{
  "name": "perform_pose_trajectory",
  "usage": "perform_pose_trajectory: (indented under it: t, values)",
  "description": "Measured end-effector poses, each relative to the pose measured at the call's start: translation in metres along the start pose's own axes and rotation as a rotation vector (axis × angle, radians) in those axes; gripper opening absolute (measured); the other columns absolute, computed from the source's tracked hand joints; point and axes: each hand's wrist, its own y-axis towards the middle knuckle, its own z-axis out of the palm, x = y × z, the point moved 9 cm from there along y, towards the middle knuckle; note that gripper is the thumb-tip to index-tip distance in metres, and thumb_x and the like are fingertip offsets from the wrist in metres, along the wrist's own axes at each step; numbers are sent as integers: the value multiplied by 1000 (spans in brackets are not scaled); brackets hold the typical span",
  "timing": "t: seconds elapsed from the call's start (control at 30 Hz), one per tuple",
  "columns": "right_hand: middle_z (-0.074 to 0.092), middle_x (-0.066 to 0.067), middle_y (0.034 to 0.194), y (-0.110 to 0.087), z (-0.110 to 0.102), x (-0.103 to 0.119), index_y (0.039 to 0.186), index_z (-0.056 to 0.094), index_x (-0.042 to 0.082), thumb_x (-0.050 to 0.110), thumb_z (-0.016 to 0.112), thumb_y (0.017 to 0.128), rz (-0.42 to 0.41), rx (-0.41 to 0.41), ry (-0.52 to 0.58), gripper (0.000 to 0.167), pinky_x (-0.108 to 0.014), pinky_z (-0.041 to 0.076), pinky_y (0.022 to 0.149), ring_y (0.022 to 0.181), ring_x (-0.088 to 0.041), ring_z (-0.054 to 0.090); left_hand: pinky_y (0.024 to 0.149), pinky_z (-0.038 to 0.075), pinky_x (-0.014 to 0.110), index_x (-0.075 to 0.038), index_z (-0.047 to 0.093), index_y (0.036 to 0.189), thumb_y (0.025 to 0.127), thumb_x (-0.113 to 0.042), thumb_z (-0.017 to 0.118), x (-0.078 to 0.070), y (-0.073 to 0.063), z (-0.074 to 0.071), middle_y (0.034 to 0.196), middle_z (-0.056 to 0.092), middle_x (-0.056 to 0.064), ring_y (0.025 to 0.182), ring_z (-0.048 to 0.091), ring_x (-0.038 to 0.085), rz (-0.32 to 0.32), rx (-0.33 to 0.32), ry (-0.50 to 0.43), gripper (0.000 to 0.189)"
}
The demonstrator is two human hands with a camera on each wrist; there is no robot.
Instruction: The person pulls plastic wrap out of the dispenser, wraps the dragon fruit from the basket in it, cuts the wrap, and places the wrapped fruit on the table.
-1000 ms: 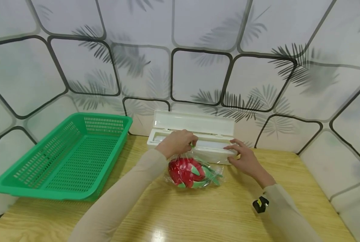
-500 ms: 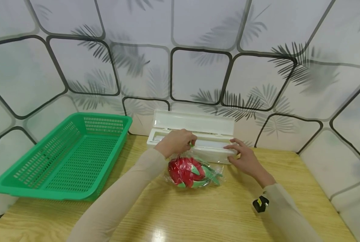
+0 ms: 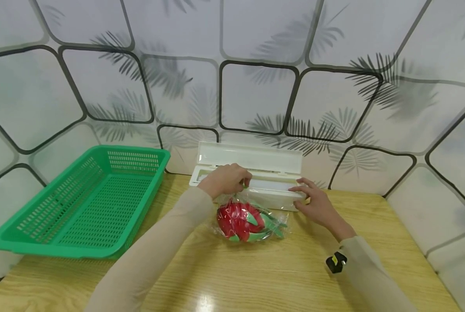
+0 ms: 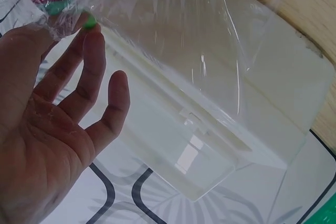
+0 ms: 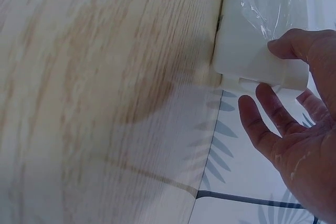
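Note:
A long white cling film dispenser (image 3: 271, 199) stands with its lid (image 3: 252, 157) raised, a pale roll lying inside. My left hand (image 3: 226, 178) pinches a small green slide cutter (image 4: 90, 22) at the dispenser's front edge. The other fingers of that hand are loosely bent in the left wrist view. My right hand (image 3: 316, 206) grips the dispenser's right end, thumb (image 5: 287, 45) on the film side and fingertips at the end and back. Clear film (image 4: 210, 51) hangs from the front, around a red and green bundle (image 3: 242, 221) on the table.
A large green plastic basket (image 3: 139, 221) with slotted walls stands at left. The wood-grain table (image 3: 232, 277) meets a patterned wall (image 3: 260, 95) right behind the dispenser. A black device (image 3: 336, 262) sits on the right sleeve.
My left hand has moved slightly left along the dispenser's edge with the green slide cutter. My right hand keeps its hold on the right end. The bundle stays in place.

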Motion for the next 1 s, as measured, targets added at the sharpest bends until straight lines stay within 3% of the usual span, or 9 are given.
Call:
perform_pose_trajectory:
  t: [0.13, 0.77, 1.0]
  values:
    - [49, -27, 147, 0, -1, 1, 124, 70, 4, 3, 70, 89, 3, -3, 6, 35, -24, 53, 62, 88, -30, 61, 78, 56, 37, -17, 72, 102, 94, -6, 65, 2, 1, 1, 101, 71, 2, 89, 64, 17, 6, 21, -5, 16]
    - [49, -26, 147, -1, -3, 4, 125, 70, 5, 3, 70, 91, 0, -1, 3, 34, -25, 53, 63, 89, -30, 63, 76, 56, 39, -18, 72, 101, 93, -8, 65, 7, -4, 0, 101, 71, 1, 92, 65, 18, 7, 9, 5, 15]
    - [49, -25, 148, -2, -3, 2, 125, 70, 6, 3, 70, 91, 11, 4, 6, 35, -25, 54, 64, 89, -29, 63, 77, 56, 37, -17, 68, 109, 95, -9, 66, 4, -6, 3, 105, 70, 3, 92, 64, 18, 57, 16, 39, 16]
